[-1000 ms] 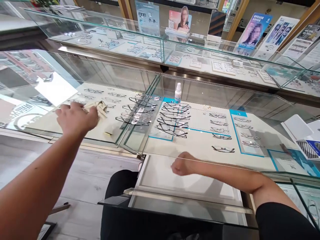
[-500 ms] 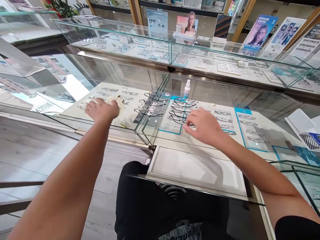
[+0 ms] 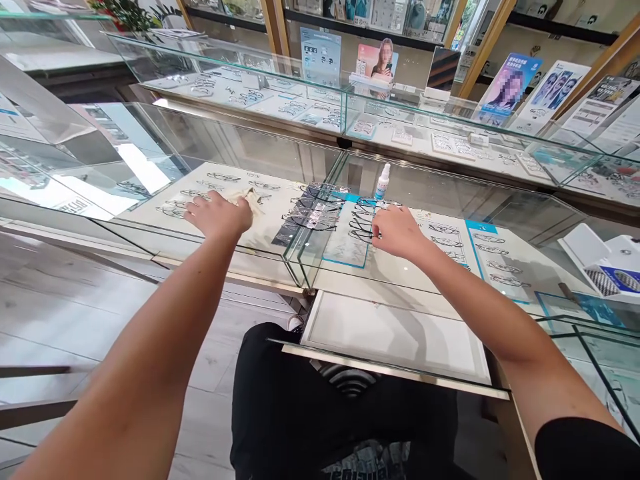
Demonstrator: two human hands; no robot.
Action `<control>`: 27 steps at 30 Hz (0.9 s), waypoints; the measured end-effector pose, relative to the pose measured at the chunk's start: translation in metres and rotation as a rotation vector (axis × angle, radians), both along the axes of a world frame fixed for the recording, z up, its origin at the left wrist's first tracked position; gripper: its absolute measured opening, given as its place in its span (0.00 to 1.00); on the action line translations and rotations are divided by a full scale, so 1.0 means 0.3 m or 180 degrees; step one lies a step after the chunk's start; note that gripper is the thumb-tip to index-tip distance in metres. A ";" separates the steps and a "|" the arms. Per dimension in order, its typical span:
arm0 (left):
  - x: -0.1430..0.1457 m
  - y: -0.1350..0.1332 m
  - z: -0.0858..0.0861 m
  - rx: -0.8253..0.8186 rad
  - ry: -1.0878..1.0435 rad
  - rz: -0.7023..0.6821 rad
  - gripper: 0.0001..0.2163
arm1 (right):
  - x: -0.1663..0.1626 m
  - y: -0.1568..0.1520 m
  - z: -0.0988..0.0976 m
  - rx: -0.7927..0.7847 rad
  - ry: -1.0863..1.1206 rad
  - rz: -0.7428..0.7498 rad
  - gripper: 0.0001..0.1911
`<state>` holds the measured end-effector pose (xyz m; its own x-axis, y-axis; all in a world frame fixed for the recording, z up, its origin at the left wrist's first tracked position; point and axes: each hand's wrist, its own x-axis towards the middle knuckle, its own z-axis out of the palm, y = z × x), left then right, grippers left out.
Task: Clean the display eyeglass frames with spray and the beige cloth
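Observation:
My left hand [image 3: 218,214] lies flat, fingers spread, on a pale cloth [image 3: 250,198] on the white display tray [image 3: 280,257] of the left glass case. My right hand [image 3: 397,231] reaches into the adjoining case and its fingers pinch a black-framed pair of glasses [image 3: 364,233] in the stack of frames [image 3: 361,217] on the blue-edged mat. More black frames [image 3: 307,215] lie between my two hands. A small white spray bottle [image 3: 383,181] stands just behind the stack.
A glass partition [image 3: 313,220] separates the two cases. Rows of thin frames [image 3: 497,267] lie to the right. A pulled-out white drawer panel [image 3: 395,337] sits in front of me. A white box [image 3: 595,257] is at far right; a second counter with posters [image 3: 510,83] behind.
My right hand rose from the drawer edge into the case and closed on a frame in the stack. My left hand kept sliding on the cloth. The view shifted left.

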<state>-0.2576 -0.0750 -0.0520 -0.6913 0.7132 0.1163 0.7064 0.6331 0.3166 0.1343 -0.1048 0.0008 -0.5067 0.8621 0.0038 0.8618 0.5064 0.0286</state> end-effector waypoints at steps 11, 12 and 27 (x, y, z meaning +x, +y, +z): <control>0.003 0.004 -0.005 0.0063 -0.0027 -0.0024 0.41 | 0.085 -0.149 0.022 -0.0289 0.1121 0.0499 0.11; 0.002 0.005 -0.006 0.0076 -0.0035 -0.0036 0.41 | 0.104 -0.197 0.037 -0.0575 0.1329 0.0631 0.11; 0.006 0.014 -0.015 0.0140 -0.0053 -0.0013 0.41 | 0.283 -0.321 -0.376 -0.1662 0.0737 0.0312 0.10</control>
